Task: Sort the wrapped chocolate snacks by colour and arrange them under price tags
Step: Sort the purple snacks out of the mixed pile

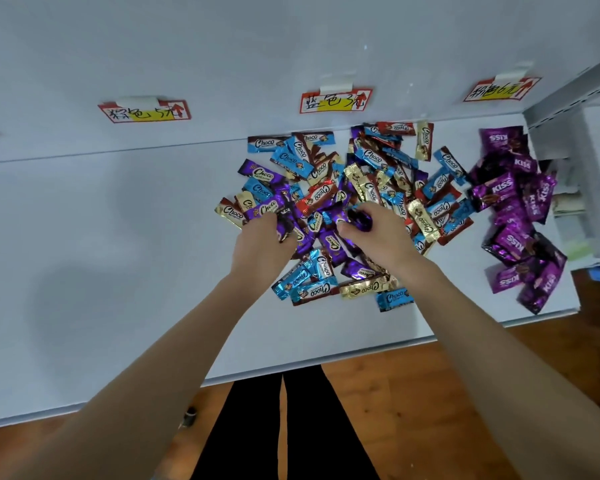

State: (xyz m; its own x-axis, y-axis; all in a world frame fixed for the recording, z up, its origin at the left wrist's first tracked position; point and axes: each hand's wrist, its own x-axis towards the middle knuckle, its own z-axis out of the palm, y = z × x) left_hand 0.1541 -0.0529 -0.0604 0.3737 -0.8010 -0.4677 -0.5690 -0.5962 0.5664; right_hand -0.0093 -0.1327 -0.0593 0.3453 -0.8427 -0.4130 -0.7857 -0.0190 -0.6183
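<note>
Mid-pile [371, 168]: left hand [260, 237] grips purple wrappers [284, 225], right hand [374, 233] pinches a single purple wrapper [360, 216]; left price tag [145, 111] lies far-left, nearer the left hand.

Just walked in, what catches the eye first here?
A heap of shiny blue, gold, red and purple Choco wrapped snacks at the middle of the pale shelf stands out first, with the left hand and right hand in it, both gripping purple wrapped snacks. Right of it lies a pile of purple KISS packets, and red-bordered handwritten price tags hang on the back wall.
</note>
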